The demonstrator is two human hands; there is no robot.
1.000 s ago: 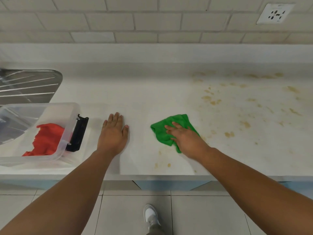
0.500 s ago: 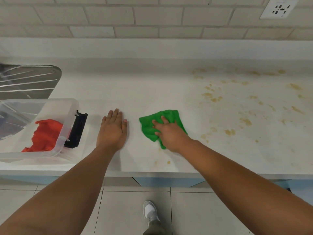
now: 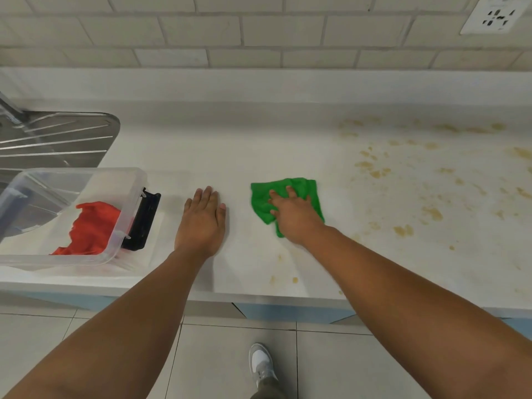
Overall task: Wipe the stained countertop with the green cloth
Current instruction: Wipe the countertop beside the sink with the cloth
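Note:
The green cloth point(image 3: 260, 201) lies crumpled on the pale countertop point(image 3: 259, 145), a little right of centre. My right hand point(image 3: 296, 218) presses down on it with fingers spread flat, covering its near right part. My left hand point(image 3: 201, 223) rests flat on the bare counter, a hand's width left of the cloth. Yellow-brown stains point(image 3: 403, 230) are scattered over the right half of the counter. A few small spots point(image 3: 295, 280) sit near the front edge below my right wrist.
A clear plastic bin point(image 3: 126, 180) with a black latch point(image 3: 144, 223) stands at the left and holds a red cloth point(image 3: 92, 228). A steel drainboard point(image 3: 57, 136) lies behind it. A tiled wall with a socket point(image 3: 495, 15) backs the counter. My shoe point(image 3: 260, 361) is on the floor.
My right hand slid the green cloth leftward toward my left hand, then a little away from me. My left hand stayed flat in place.

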